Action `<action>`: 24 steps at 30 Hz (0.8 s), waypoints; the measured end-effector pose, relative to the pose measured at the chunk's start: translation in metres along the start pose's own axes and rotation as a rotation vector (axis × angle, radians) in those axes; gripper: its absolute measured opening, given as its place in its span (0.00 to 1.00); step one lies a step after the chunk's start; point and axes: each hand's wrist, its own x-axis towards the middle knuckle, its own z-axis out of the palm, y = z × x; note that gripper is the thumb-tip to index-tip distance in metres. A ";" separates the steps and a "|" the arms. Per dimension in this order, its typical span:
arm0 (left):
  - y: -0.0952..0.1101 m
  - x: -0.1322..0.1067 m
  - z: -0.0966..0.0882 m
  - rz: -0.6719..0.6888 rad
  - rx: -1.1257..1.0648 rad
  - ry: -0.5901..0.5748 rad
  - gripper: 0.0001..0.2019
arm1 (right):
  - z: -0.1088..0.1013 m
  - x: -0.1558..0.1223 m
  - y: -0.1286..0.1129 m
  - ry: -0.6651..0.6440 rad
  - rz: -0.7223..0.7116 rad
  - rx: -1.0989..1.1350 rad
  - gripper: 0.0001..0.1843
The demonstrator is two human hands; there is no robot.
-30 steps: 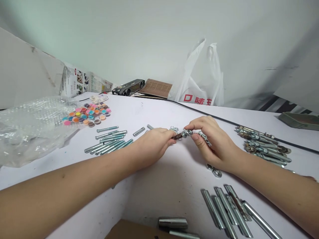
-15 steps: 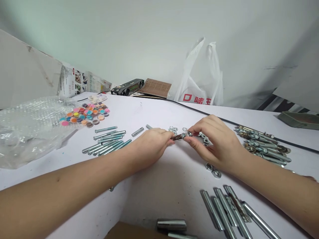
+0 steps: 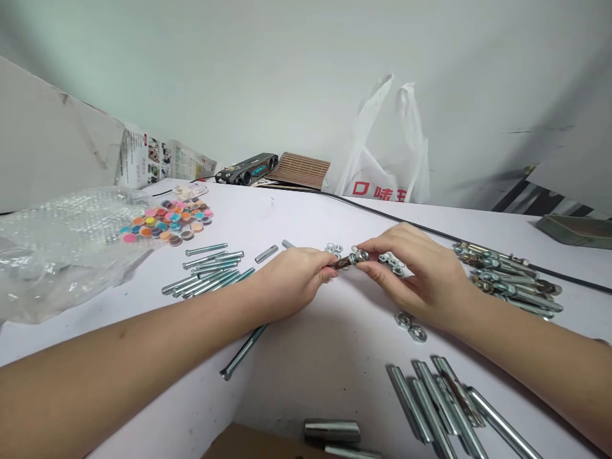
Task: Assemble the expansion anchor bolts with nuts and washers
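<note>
My left hand (image 3: 291, 284) is closed around a long bolt (image 3: 241, 352), whose shaft runs under my wrist to the table's near side; its dark threaded tip sticks out past my fingers. My right hand (image 3: 421, 274) pinches a nut (image 3: 358, 257) with a washer at that tip. Loose nuts and washers (image 3: 392, 262) lie just behind my right fingers, and two more nuts (image 3: 411, 325) rest beside my right wrist.
Bare bolts (image 3: 210, 274) lie left of centre; metal sleeves (image 3: 440, 401) sit near right; assembled anchor bolts (image 3: 507, 280) are piled far right. Coloured discs (image 3: 167, 220), bubble wrap (image 3: 57, 248), a white plastic bag (image 3: 387, 159) and a black cable (image 3: 430, 229) lie farther back.
The hands stay together at the bolt tip while my right fingers shift around the nut. The bolt's lower shaft has come into view under my left wrist.
</note>
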 end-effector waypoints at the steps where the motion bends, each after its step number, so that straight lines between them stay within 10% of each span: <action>1: 0.000 0.000 0.000 0.004 0.010 0.007 0.11 | 0.000 0.001 0.000 -0.017 -0.007 -0.031 0.11; 24: -0.003 0.002 0.001 0.031 0.068 0.010 0.12 | -0.004 0.001 0.004 -0.136 -0.067 -0.037 0.16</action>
